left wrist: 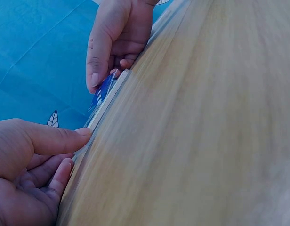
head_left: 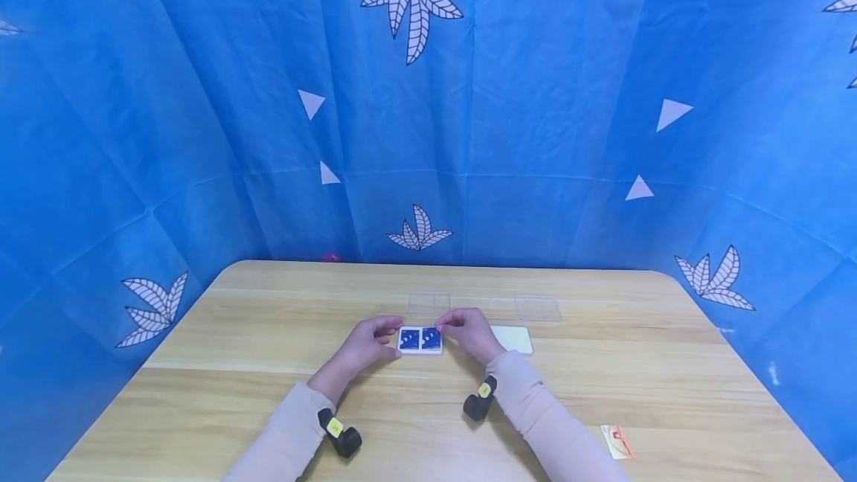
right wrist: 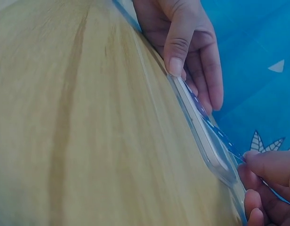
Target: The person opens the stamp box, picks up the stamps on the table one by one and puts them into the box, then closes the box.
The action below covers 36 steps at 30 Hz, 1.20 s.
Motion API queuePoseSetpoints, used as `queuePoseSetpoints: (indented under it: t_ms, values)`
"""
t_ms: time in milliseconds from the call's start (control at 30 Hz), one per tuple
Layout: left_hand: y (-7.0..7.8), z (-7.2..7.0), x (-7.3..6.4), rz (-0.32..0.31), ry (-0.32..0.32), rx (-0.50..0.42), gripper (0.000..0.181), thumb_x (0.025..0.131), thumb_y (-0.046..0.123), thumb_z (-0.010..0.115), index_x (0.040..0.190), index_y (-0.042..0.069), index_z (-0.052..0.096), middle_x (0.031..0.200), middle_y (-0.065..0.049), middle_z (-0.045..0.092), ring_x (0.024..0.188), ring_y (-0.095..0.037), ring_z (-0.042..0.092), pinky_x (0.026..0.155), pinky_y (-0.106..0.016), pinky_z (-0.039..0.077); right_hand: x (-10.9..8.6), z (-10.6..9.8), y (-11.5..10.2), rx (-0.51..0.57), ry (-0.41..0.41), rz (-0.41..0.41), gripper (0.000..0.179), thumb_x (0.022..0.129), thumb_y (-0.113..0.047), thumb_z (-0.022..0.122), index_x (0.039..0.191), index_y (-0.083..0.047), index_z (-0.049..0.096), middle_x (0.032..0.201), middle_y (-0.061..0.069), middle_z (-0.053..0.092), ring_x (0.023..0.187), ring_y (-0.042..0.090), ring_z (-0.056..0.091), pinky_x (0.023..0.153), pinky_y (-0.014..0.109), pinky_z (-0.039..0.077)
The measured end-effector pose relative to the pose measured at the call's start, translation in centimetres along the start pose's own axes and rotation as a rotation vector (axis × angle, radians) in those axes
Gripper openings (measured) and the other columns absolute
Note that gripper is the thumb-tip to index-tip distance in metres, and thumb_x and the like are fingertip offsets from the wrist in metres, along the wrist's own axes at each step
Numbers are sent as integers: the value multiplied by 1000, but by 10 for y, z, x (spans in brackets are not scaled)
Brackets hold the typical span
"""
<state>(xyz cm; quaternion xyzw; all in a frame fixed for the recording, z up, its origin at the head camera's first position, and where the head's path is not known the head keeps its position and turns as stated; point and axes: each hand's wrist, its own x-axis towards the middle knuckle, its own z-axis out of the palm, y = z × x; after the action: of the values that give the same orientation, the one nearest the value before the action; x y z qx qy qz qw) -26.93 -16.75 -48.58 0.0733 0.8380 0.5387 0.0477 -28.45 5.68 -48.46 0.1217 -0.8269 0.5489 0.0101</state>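
Note:
A small white case (head_left: 420,352) lies on the table in the head view, with two dark blue square cards showing on its top. My left hand (head_left: 364,343) grips the case's left end, thumb at the near edge. With thumb and finger, my right hand (head_left: 472,332) pinches the corner of the right blue card (head_left: 431,338). The left blue card (head_left: 409,339) lies flat. In the right wrist view the pinched blue card (right wrist: 223,137) tilts up from the case at that end. A clear rim shows around the white case (right wrist: 208,141) there.
Just behind the case lies a clear plastic tray (head_left: 429,303). Another clear piece (head_left: 538,308) is farther right. A pale rectangular case (head_left: 514,339) sits beside the right wrist. An orange and white card (head_left: 617,442) lies near the right forearm. Blue curtain (head_left: 535,132) hangs behind the table.

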Motion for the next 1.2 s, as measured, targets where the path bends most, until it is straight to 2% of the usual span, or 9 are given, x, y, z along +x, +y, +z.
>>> queuePoseSetpoints:
  t_ms: [833,1200]
  values:
    - [0,1,-1,20,-9,7,63,70,-6,73,129,5,55,130,-13,57,118,-33,53,101,-45,44,0,2,1,-13,23,6,11,82,-7,68,91,-4,73,95,7,70,88,17,60,85,36,47]
    - [0,1,-1,1,3,0,63,69,-5,74,129,7,56,130,-11,57,118,-31,53,101,-44,44,-1,1,0,9,15,20,11,82,-9,68,91,-5,72,95,6,70,87,16,60,86,37,47]
